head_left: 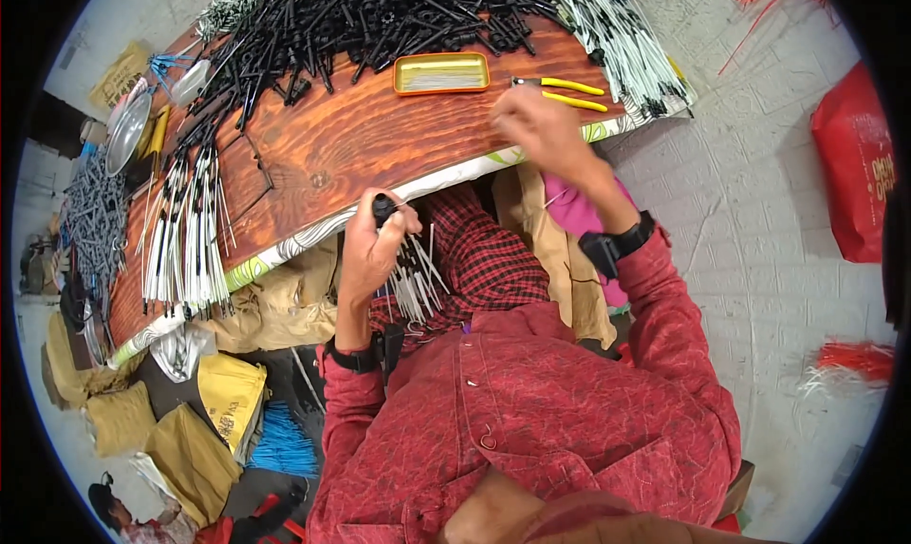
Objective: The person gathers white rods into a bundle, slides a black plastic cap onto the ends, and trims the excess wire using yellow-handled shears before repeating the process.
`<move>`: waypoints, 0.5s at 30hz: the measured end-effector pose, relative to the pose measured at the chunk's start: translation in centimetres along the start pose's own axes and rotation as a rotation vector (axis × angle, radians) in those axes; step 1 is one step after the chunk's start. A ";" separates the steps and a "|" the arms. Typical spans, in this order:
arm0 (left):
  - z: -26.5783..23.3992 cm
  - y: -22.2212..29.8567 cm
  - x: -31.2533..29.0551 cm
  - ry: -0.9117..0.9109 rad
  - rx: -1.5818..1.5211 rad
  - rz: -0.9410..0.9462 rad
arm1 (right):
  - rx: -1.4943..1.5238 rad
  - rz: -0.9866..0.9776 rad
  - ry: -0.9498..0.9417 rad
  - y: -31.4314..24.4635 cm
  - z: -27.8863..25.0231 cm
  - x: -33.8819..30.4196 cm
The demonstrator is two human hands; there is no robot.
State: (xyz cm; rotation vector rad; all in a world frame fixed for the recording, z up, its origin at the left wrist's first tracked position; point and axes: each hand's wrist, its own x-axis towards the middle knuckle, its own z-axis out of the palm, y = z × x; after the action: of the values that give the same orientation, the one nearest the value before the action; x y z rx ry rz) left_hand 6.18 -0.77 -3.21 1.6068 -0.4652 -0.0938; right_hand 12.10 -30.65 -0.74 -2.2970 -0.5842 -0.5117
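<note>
My left hand is closed around a small black plastic part with a round end, held upright just off the table's near edge. A thin pale piece sticks out beside its fingertips. Below it, a bunch of white rods lies across my lap. My right hand is raised over the table's edge, its fingers smeared by motion, so I cannot tell what they hold. Just beyond it lie pliers with yellow handles. A shallow yellow tray with thin metal pins sits to their left.
A large heap of black plastic parts covers the wooden table's far side. White rods lie at left, more white rods at far right. Grey parts are piled far left. A red bag stands on the right-hand floor.
</note>
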 end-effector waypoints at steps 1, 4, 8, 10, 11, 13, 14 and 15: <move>-0.4 -0.4 -0.3 0.015 -0.049 0.004 | -0.169 0.072 0.031 2.2 -1.3 -0.1; -0.3 -0.3 -0.4 0.033 -0.107 0.010 | -0.498 0.019 0.138 6.9 -3.1 -1.6; 0.0 0.4 -0.9 0.051 -0.101 0.004 | -0.473 0.049 -0.005 8.9 -3.6 -2.1; 0.2 0.4 -0.6 0.027 -0.078 0.018 | -0.469 -0.087 0.078 11.2 -3.9 -1.6; 0.1 0.6 -0.7 0.051 -0.070 0.001 | -0.454 -0.162 0.116 11.7 -3.7 -1.4; 0.0 1.0 -0.8 0.012 -0.050 -0.007 | -0.449 -0.158 0.077 12.3 -3.9 -1.5; -0.1 1.2 -0.9 -0.008 -0.039 -0.006 | -0.469 -0.143 0.057 12.3 -4.1 -1.3; -0.2 1.2 -1.1 0.021 -0.033 -0.011 | -0.492 -0.129 0.038 12.4 -4.2 -1.1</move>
State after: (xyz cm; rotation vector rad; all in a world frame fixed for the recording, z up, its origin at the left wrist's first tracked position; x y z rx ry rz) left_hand 4.91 -0.26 -2.23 1.5766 -0.4362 -0.0928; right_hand 17.03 -42.01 -5.09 -2.7124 -0.6452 -0.8356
